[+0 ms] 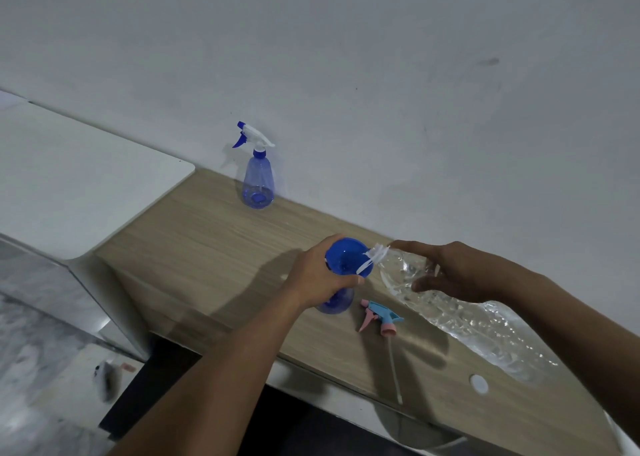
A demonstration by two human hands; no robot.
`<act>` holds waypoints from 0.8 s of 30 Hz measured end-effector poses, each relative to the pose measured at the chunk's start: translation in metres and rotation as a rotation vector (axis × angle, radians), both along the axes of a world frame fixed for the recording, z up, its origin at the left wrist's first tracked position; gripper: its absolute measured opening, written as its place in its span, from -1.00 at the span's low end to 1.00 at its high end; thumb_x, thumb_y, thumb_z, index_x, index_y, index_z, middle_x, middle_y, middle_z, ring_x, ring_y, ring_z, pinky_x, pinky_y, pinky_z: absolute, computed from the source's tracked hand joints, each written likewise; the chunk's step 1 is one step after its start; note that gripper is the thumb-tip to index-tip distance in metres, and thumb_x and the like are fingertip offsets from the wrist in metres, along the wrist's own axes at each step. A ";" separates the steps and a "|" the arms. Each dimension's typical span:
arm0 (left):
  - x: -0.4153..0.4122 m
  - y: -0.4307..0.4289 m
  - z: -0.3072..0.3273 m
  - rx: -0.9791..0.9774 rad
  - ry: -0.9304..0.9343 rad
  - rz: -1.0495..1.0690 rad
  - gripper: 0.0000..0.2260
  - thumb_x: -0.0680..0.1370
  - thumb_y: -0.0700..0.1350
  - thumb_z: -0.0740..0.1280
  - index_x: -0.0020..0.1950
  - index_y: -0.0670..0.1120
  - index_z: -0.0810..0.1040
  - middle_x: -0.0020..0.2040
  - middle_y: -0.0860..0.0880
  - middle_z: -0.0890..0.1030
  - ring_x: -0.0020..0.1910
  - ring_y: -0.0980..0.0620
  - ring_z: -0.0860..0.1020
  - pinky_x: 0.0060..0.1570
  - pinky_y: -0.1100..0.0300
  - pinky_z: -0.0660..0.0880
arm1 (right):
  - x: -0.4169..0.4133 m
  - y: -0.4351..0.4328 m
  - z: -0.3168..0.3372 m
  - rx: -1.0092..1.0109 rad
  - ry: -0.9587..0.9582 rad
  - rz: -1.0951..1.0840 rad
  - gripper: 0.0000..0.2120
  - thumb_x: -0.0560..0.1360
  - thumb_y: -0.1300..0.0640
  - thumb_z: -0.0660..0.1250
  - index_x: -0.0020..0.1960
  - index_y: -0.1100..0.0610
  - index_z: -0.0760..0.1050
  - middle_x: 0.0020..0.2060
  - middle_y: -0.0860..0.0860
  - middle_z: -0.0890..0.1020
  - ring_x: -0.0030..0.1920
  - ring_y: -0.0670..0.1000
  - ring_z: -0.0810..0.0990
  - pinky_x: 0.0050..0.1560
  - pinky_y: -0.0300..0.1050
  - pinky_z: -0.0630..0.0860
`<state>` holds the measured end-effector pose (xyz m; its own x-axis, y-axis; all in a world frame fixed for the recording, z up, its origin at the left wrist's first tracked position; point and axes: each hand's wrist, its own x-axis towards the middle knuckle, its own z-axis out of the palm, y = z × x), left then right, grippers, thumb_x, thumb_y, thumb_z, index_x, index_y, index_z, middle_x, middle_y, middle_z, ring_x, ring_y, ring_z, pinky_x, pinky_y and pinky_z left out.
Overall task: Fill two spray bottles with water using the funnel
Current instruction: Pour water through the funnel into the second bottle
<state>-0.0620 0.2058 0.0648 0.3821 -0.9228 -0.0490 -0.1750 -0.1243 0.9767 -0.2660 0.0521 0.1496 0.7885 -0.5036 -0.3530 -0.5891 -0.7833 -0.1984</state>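
Observation:
A blue funnel sits in the neck of a blue spray bottle standing on the wooden desk. My left hand grips the funnel and bottle neck. My right hand holds a large clear water bottle, tipped with its mouth at the funnel rim. The pink and light-blue spray head with its dip tube lies on the desk beside the bottle. A second blue spray bottle, with a white and blue spray head on it, stands by the wall.
A white cabinet top adjoins the desk on the left, lower down. A white round cap is set in the desk near its front edge. The wall runs close behind the desk. Marbled floor shows at the lower left.

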 end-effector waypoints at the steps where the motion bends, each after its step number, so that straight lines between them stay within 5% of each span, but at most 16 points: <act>1: 0.000 0.000 0.000 0.001 0.000 0.000 -0.34 0.33 -0.12 0.61 -0.15 0.65 0.38 -0.14 0.51 0.56 -0.08 0.41 0.55 0.01 0.29 0.56 | -0.001 0.001 -0.002 0.009 -0.021 -0.006 -0.28 0.54 -0.14 0.39 0.52 -0.45 0.03 -0.03 -0.02 0.69 -0.12 -0.10 0.61 0.09 -0.06 0.57; 7: -0.001 -0.003 -0.004 -0.006 0.004 0.016 -0.35 0.34 -0.15 0.60 -0.13 0.63 0.42 -0.10 0.45 0.59 -0.08 0.39 0.58 -0.08 0.42 0.54 | -0.004 0.002 -0.018 0.031 -0.169 -0.002 -0.28 0.55 -0.10 0.39 0.50 -0.47 0.02 -0.13 -0.11 0.68 -0.16 -0.17 0.62 -0.08 -0.31 0.49; 13: 0.000 -0.008 -0.016 0.018 -0.047 0.046 -0.47 0.31 -0.04 0.62 0.11 0.40 0.49 0.01 0.26 0.62 0.00 0.28 0.58 0.02 0.24 0.56 | -0.014 -0.005 -0.019 0.003 -0.463 -0.111 -0.27 0.57 -0.05 0.39 0.46 -0.50 0.00 -0.02 -0.09 0.66 -0.06 -0.17 0.65 0.09 -0.16 0.57; 15: 0.000 -0.010 -0.018 0.035 -0.055 0.050 -0.40 0.30 0.01 0.63 0.22 0.35 0.47 0.07 0.25 0.61 0.05 0.25 0.58 0.01 0.29 0.55 | -0.016 -0.014 -0.022 -0.038 -0.582 -0.179 -0.28 0.56 -0.05 0.40 0.51 -0.44 0.05 -0.01 -0.07 0.64 -0.04 -0.12 0.65 0.10 -0.15 0.58; 18: 0.001 -0.011 -0.020 0.034 -0.071 0.061 -0.43 0.29 -0.03 0.63 0.13 0.43 0.49 0.00 0.29 0.63 -0.01 0.30 0.60 -0.09 0.41 0.53 | -0.013 -0.028 -0.030 -0.080 -0.739 -0.273 -0.30 0.56 -0.02 0.40 0.55 -0.29 0.09 0.01 -0.02 0.60 -0.01 -0.05 0.63 0.04 -0.27 0.52; 21: 0.001 -0.012 -0.021 0.048 -0.052 0.057 -0.36 0.28 -0.02 0.64 0.30 0.23 0.50 0.09 0.21 0.64 0.04 0.25 0.61 -0.08 0.37 0.53 | -0.006 -0.040 -0.041 -0.098 -0.853 -0.366 -0.29 0.57 0.05 0.41 0.56 -0.19 0.09 0.05 0.02 0.57 -0.04 -0.12 0.60 -0.07 -0.50 0.41; 24: 0.000 -0.012 -0.019 0.063 -0.047 0.051 -0.38 0.32 -0.10 0.63 0.26 0.24 0.46 0.08 0.21 0.62 0.00 0.31 0.59 -0.19 0.51 0.47 | 0.000 -0.048 -0.057 -0.056 -0.965 -0.451 -0.28 0.57 0.10 0.41 0.55 -0.13 0.06 0.09 0.09 0.54 -0.01 -0.23 0.58 -0.06 -0.49 0.44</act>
